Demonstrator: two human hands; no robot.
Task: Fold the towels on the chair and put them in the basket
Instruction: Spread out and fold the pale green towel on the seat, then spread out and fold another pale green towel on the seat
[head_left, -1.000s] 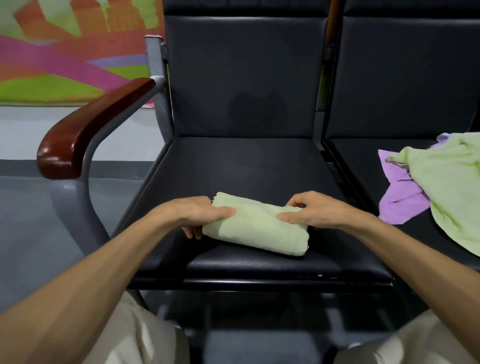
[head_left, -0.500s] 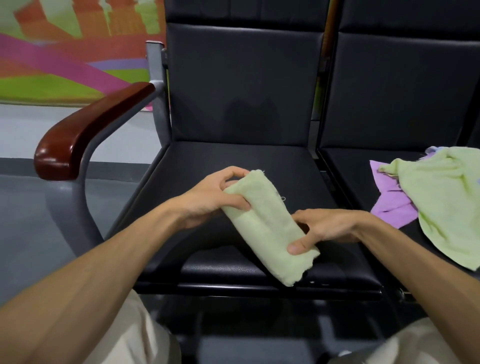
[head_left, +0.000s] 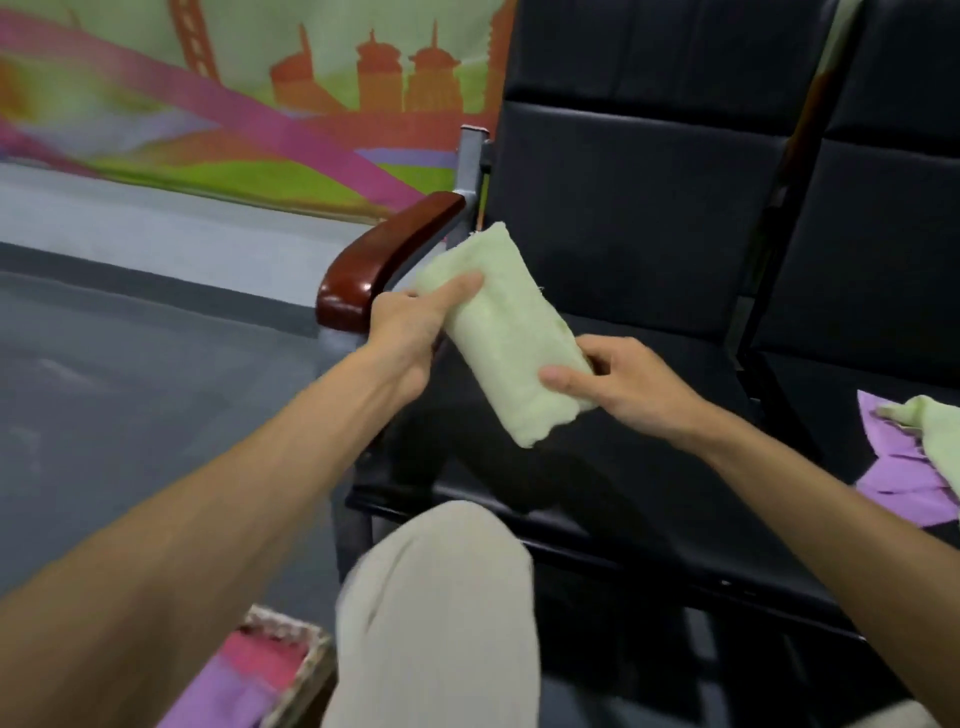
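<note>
Above chair seat (head_left: 675, 467): folded towel (head_left: 504, 338), L hand (head_left: 410, 317) pinching top end, R hand (head_left: 618, 384) gripping bottom.

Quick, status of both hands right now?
Left hand: holding the folded green towel at its upper end.
Right hand: holding the same towel's lower end.

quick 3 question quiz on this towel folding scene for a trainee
1. True or false: a crumpled green towel lies on the next seat.
2. How many hands grip the folded green towel? A) none B) one C) two
3. Fill in: the basket at lower left holds pink and ___ cloth.
Key: 1 true; 2 C, the left hand and right hand; 3 purple.
</note>
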